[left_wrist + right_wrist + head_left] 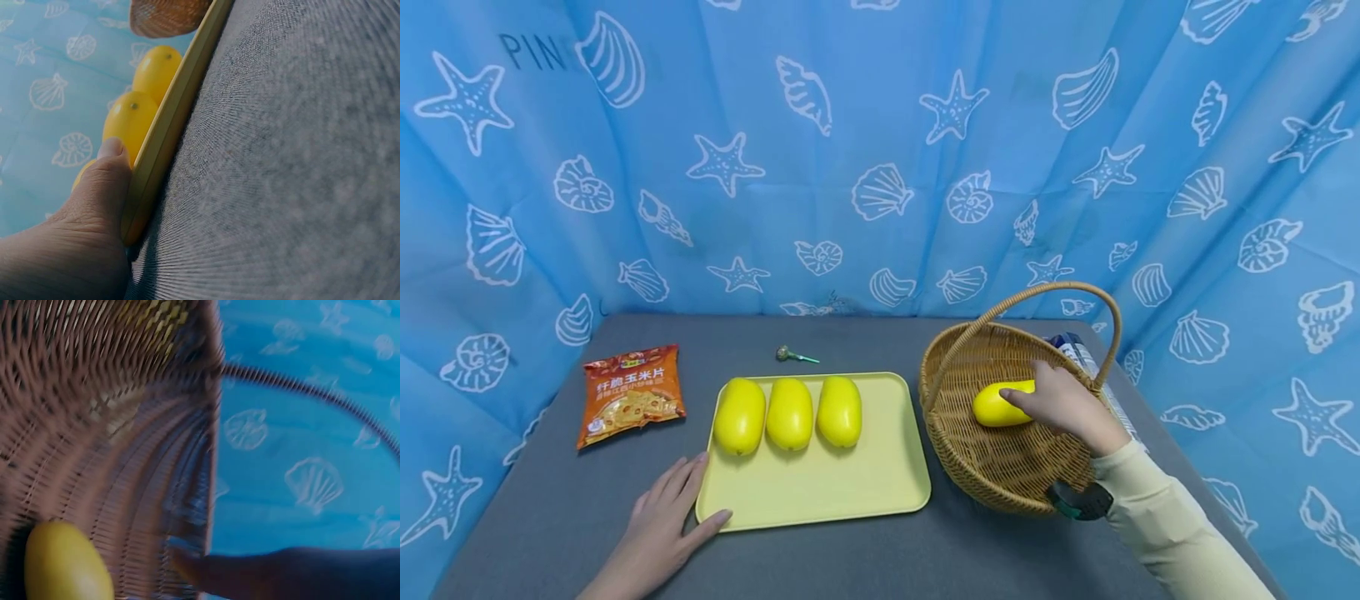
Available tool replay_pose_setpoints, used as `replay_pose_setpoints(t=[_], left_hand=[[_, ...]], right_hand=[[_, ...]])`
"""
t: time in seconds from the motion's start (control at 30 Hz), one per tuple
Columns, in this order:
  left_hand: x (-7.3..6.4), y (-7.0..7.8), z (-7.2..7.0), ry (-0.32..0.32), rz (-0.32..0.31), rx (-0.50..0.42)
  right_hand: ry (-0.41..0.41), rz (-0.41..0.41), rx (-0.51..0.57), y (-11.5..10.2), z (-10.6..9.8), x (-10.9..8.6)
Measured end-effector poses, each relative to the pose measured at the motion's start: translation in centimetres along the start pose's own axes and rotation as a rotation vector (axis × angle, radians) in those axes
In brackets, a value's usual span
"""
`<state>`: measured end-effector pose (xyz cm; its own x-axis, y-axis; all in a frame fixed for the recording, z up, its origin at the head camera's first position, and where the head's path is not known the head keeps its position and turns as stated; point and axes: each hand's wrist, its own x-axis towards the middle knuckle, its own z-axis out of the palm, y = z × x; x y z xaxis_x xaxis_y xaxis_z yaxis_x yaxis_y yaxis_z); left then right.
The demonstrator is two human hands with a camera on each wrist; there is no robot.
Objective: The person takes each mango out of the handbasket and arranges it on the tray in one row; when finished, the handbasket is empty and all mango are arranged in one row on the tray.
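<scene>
Three yellow oval fruits (790, 414) lie side by side along the far left part of a pale yellow tray (850, 500). My left hand (658, 521) rests at the tray's near left corner, fingers fairly straight along the left edge and thumb at the front rim. My right hand (1060, 400) reaches into a wicker basket (1000, 483), above another yellow fruit (996, 408), with the thumb overlapping it. In the right wrist view a gap shows between this fruit (65, 562) and the blurred thumb (194, 569); the other fingers are hidden there.
An orange snack bag (634, 396) lies left of the tray. A small lollipop-like item with a green stick (796, 356) is behind the tray. The basket's tall handle (1067, 287) arches over it. A dark blue and silver package (1078, 354) lies partly hidden behind the basket.
</scene>
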<state>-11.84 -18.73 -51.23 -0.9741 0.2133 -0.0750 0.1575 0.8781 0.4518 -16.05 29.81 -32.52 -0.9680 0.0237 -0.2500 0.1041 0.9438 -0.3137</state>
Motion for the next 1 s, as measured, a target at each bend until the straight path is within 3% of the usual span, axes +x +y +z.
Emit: replay_pose_setpoints(t=[0.13,0.37,0.6,1.0], left_hand=[[0.0,0.0,-0.1,-0.001,-0.004,0.011],[0.1,0.1,-0.1,-0.017,-0.011,0.02],[0.2,0.0,-0.1,-0.023,-0.018,0.025],[0.1,-0.1,0.0,-0.029,-0.023,0.007]], right_hand=[[-0.119,0.069,0.063,1.1,-0.1,1.6],[-0.191,0.105,0.098,2.1,0.1,3.2],[-0.178,0.023,0.054,2.1,1.1,4.1],[-0.232,-0.158,0.038,1.5,2.5,4.8]])
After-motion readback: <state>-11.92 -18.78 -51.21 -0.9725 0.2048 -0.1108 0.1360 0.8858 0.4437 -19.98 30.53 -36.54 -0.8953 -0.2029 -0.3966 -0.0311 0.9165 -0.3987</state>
